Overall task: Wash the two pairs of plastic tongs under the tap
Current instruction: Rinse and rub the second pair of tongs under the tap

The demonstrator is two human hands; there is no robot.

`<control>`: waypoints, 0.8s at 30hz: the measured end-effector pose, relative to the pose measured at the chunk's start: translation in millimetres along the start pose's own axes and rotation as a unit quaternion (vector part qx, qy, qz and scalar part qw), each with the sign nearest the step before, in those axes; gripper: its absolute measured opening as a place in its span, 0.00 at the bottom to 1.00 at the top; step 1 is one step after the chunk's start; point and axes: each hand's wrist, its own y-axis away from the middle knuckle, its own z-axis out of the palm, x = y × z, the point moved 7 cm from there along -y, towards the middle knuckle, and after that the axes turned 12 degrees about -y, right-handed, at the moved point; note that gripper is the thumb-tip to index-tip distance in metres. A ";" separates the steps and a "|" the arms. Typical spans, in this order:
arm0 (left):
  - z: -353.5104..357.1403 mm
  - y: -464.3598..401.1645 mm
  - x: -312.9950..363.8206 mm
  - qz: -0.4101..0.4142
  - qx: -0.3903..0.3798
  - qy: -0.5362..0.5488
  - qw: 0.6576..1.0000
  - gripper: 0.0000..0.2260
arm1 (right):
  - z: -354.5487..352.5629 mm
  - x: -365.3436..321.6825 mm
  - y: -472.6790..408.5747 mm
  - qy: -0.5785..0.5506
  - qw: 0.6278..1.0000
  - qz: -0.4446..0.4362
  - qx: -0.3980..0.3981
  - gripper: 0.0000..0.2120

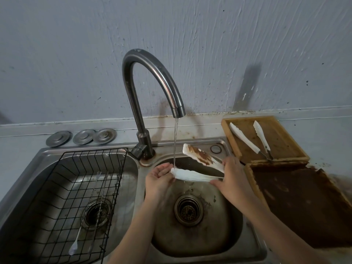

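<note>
Tongs [198, 169] sit under the tap [152, 86] stream over the right basin; our right hand [233, 178] pinches the hinge end, left hand [159, 175] fingers spread under the tip. Upper arm stays brown-stained; wet plastic may slip. Second tongs [249, 139] wait in the tray [282, 141].

No writing, label, brand, number or sign can be read anywhere in this view.
</note>
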 end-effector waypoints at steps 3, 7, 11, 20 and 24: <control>1.7 -1.7 -1.9 0.003 -0.011 -0.074 0.997 0.12 | -3.7 4.9 -2.8 -0.017 1.000 0.023 0.000 0.19; -5.1 1.3 13.0 0.063 0.040 -0.238 0.968 0.07 | -6.3 5.2 -5.8 -0.038 0.998 0.037 0.013 0.18; -5.0 5.9 29.8 0.097 0.040 -0.359 0.927 0.07 | -6.9 -1.2 -5.3 -0.058 0.997 0.034 0.028 0.16; 29.1 19.5 15.2 0.110 -0.171 -0.640 0.741 0.11 | -12.0 -17.6 0.7 -0.058 0.998 0.003 0.033 0.11; 28.0 14.5 22.9 0.164 -0.135 -0.690 0.692 0.12 | -12.3 -11.8 -0.7 -0.078 0.996 0.034 0.022 0.10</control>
